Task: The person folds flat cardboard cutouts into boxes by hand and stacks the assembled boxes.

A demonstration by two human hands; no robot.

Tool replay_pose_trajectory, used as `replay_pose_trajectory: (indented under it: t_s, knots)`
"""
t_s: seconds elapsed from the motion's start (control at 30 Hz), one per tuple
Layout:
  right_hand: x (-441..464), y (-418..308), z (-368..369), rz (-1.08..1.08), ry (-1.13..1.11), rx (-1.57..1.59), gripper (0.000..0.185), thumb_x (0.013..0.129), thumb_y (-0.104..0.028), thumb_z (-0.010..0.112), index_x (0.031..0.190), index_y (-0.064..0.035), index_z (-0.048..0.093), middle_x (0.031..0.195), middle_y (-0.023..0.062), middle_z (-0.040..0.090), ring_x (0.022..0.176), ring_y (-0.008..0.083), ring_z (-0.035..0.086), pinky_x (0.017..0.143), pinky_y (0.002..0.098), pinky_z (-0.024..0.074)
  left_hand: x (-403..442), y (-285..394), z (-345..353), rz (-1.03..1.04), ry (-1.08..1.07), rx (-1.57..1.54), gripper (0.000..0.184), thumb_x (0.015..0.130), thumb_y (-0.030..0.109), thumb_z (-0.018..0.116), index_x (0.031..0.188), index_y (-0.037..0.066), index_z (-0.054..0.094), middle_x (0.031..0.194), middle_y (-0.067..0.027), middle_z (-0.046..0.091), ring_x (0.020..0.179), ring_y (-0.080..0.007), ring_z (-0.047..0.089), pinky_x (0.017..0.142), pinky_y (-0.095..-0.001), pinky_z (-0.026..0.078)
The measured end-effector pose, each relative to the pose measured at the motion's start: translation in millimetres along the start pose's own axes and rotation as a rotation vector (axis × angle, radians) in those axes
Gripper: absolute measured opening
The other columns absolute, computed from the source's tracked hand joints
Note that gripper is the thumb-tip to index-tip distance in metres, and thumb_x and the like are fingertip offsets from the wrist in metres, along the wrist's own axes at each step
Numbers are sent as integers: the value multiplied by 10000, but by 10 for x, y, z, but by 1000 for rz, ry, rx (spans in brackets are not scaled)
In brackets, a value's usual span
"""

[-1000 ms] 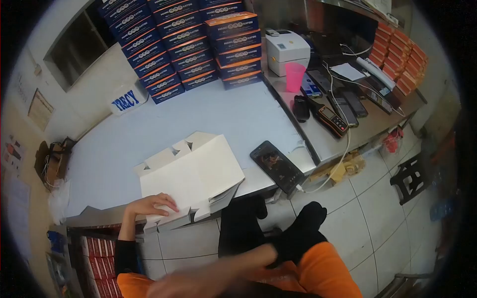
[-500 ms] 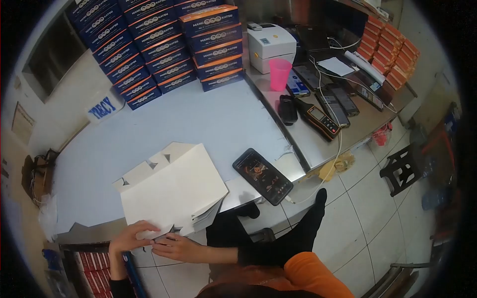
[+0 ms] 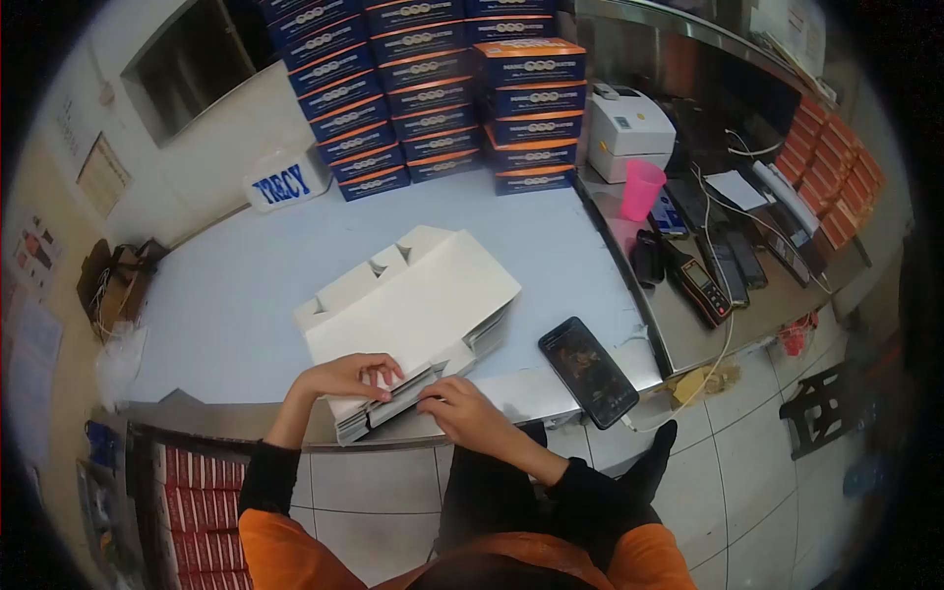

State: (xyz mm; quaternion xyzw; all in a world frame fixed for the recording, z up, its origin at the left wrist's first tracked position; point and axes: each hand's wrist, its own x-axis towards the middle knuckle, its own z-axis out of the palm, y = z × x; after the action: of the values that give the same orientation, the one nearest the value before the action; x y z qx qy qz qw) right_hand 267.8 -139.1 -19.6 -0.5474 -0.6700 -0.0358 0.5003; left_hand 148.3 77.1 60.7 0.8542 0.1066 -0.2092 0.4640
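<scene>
Left hand (image 3: 349, 378): curled over the near fold of the card stack (image 3: 413, 305); whether its fingers pinch a sheet is impossible to tell.
Right hand (image 3: 462, 408): apart from the left by a small gap, fingertips bent at the stack's near side; its grip is unclear too.
Card stack: pale, flat, notched sheets, lying aslant mostly beyond both hands, its near corner reaching the front edge of the table (image 3: 226, 295).
Open room: bare tabletop left of the left hand, and beyond the stack as far as the navy boxes (image 3: 428, 93).
Phone (image 3: 588, 372): right of the right hand, at the front edge, cable (image 3: 678, 411) trailing away to its right.
Pink cup (image 3: 642, 190): beyond and right of the right hand, on the metal counter (image 3: 654, 320).
Hard to make out: the sheets' undersides, the right thumb, the phone's dim screen.
Cut off: the top boxes, by the upper border.
</scene>
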Motion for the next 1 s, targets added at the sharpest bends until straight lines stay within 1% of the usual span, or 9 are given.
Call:
replay_pose_trajectory:
  t_s: [0.27,0.4,0.47,0.5,0.63,0.77,0.83,0.9,1.0]
  knots:
    - [-43,2,-89,274,32,186,127,794,11,597,913,-33,602,915,88,592,860,252,587,738,337,478,-35,-279,-54,-74,78,-241,254,889,271,608,1039,69,635,820,15,548,766,-78,475,679,-232,411]
    - [-65,30,-103,386,87,272,209,833,11,579,1033,-38,614,1019,104,605,880,214,625,758,308,503,-114,-212,66,64,520,49,220,928,183,548,848,-16,599,692,13,517,698,-69,455,658,-234,420]
    - [44,-63,-196,344,133,284,336,845,0,574,1173,-70,566,1152,125,564,924,208,625,809,306,506,-288,172,195,68,624,-138,155,896,118,584,823,-18,590,704,1,528,655,-74,461,615,-227,414]
    - [91,-86,-244,289,103,289,440,851,-40,565,1279,-85,474,1277,130,487,1061,286,572,855,341,493,-363,231,222,81,656,-147,128,879,98,603,824,-17,591,699,2,532,638,-70,463,598,-221,410]
    - [383,-158,-366,18,309,136,506,809,-25,603,1290,-109,472,1300,125,473,1019,282,575,873,352,482,-593,556,306,151,709,102,111,855,90,633,832,-15,602,694,5,560,617,-55,490,558,-207,404]
    - [363,76,-254,-449,677,14,488,770,5,647,1236,-67,522,1265,162,476,875,273,616,716,334,536,-665,653,413,139,595,-453,122,841,80,630,794,-26,590,704,5,579,624,-36,474,533,-195,369]
    - [416,52,-315,-500,740,76,409,791,-48,660,1187,-57,558,1270,177,480,875,276,630,686,319,543,-688,598,378,123,493,-725,158,838,115,639,794,-27,584,702,12,573,625,-32,462,547,-186,356]
    - [380,-69,-546,-173,393,68,446,826,-113,650,1244,-49,511,1304,176,465,937,274,629,716,315,543,-724,519,374,80,427,-618,172,839,129,639,800,-30,587,698,10,576,627,-35,474,548,-187,361]
    - [541,-251,-790,91,312,81,496,838,-163,648,1283,-30,475,1260,169,514,939,253,634,703,305,539,-665,528,469,45,381,-545,188,843,147,633,804,-32,594,694,7,579,625,-41,488,551,-194,373]
